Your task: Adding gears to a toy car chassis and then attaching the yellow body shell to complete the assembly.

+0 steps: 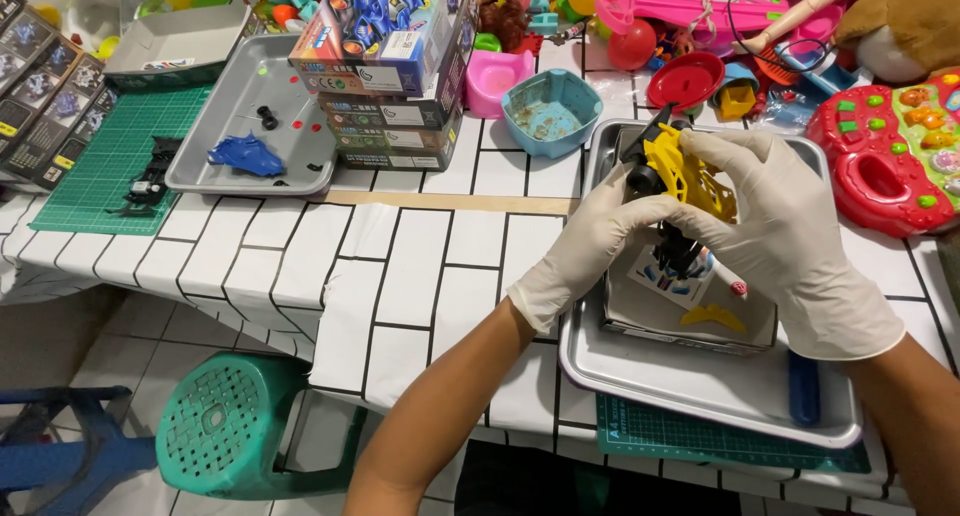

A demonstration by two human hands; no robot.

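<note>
Got the little yellow toy car (685,176) pinched between both hands above the grey tray (700,391), right side of the desk (420,266). It runs far-left to near-right: left hand (590,241) clamps the far-left end, right hand (780,226) wraps the near-right.

Toy workshop: cutting mats (110,156), parts trays (235,96), stacked kit boxes (390,66), toy clutter (890,146).

White latex-gloved left hand (590,246) and right hand (790,226) on yellow-and-black plastic toy car (685,176). Grey metal tray (700,386), dark green gridded cutting mat (700,436), white tablecloth with black brick lines (420,266), teal perforated plastic stool (230,426).
</note>
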